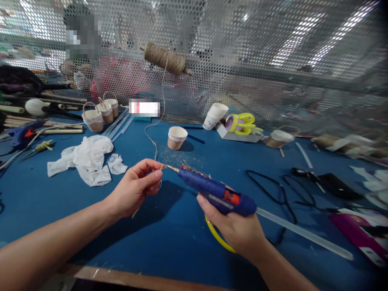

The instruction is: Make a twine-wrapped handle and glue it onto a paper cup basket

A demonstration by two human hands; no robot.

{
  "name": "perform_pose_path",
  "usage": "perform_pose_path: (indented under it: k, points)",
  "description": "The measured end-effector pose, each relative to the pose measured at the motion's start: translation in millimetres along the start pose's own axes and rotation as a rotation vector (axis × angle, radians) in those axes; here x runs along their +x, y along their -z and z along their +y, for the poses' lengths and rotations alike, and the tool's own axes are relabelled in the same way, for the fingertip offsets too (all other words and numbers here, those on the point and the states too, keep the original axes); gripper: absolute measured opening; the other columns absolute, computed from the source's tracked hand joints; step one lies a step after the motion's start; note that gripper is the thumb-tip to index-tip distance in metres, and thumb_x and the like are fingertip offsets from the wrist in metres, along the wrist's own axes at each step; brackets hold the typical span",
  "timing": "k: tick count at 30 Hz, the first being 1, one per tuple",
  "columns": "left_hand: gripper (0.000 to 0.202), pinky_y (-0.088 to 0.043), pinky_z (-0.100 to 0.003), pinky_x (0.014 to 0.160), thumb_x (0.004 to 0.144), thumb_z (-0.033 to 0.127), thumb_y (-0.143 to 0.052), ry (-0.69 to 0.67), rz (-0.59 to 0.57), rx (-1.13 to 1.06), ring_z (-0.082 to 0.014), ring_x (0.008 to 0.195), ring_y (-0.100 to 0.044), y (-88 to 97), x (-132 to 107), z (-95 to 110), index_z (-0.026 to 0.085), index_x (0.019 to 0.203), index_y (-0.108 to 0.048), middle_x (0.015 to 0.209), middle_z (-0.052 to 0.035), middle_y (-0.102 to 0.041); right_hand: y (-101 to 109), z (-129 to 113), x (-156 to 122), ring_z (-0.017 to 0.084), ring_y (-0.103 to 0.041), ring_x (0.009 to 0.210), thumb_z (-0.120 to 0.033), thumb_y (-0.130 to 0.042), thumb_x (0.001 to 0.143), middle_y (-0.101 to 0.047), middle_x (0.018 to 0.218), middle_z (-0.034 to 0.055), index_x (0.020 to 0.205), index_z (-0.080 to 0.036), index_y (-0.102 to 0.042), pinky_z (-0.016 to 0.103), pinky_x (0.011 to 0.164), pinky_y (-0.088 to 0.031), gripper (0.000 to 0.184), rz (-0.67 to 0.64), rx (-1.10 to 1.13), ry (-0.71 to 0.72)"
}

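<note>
My right hand (pixel 235 226) is wrapped round a blue glue gun (pixel 216 192) with a clear glue stick (pixel 303 234) sticking out of its back. The gun's nozzle points left and touches the end of a jute twine (pixel 157 151). My left hand (pixel 138 186) pinches that twine end between thumb and fingers, right at the nozzle tip. The twine runs up to a twine spool (pixel 165 59) hung on the mesh screen. A yellow ring (pixel 216 237) shows under my right hand.
On the blue table (pixel 169 234) stand a small paper cup (pixel 176 137), stacked cups (pixel 214 115), little cup baskets (pixel 101 113), crumpled white plastic (pixel 86 157), yellow scissors (pixel 244 123), black cords (pixel 281 194) and a second glue gun (pixel 22 133). A person sits behind the perforated screen (pixel 273 60).
</note>
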State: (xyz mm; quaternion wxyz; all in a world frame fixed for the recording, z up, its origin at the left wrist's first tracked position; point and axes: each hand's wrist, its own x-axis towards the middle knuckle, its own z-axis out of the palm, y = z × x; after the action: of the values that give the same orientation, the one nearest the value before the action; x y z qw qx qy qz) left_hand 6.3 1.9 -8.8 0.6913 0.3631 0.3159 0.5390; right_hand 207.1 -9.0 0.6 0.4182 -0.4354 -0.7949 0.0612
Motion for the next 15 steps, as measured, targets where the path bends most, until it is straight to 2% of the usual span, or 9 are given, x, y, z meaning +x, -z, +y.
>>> perform_pose_path:
  k: [5,9,15]
  points:
    - [0.006,-0.025,-0.017,0.045,0.074,0.017,-0.061,-0.002,-0.008,-0.002,-0.0035,0.046,-0.034,1.1,-0.2,-0.3,0.015,0.077,-0.056,0.051,0.0062,-0.040,-1.2,1.0,-1.8,0.020,-0.065,0.069,-0.026,-0.053,0.074,-0.067,0.071,0.0042,0.075,-0.019,-0.061,0.033,0.073,-0.053,0.011,-0.021,0.041,-0.043]
    - [0.007,-0.025,-0.017,0.046,0.074,0.017,-0.061,-0.004,-0.008,-0.005,-0.0036,0.046,-0.034,1.0,0.5,-0.2,0.016,0.077,-0.056,0.051,0.0061,-0.041,3.1,-2.1,0.2,0.022,-0.065,0.072,-0.025,-0.055,0.073,-0.065,0.063,0.0027,0.068,-0.021,-0.061,0.034,0.073,-0.052,0.009,-0.103,0.046,-0.104]
    - [0.008,-0.025,-0.017,0.045,0.072,0.018,-0.063,0.001,-0.003,0.000,-0.0039,0.045,-0.034,-0.1,1.3,0.6,0.015,0.076,-0.057,0.049,0.0061,-0.041,6.0,-4.4,2.7,0.022,-0.064,0.072,-0.027,-0.053,0.074,-0.064,0.063,0.0023,0.074,-0.022,-0.062,0.034,0.071,-0.052,0.011,-0.135,0.057,-0.132]
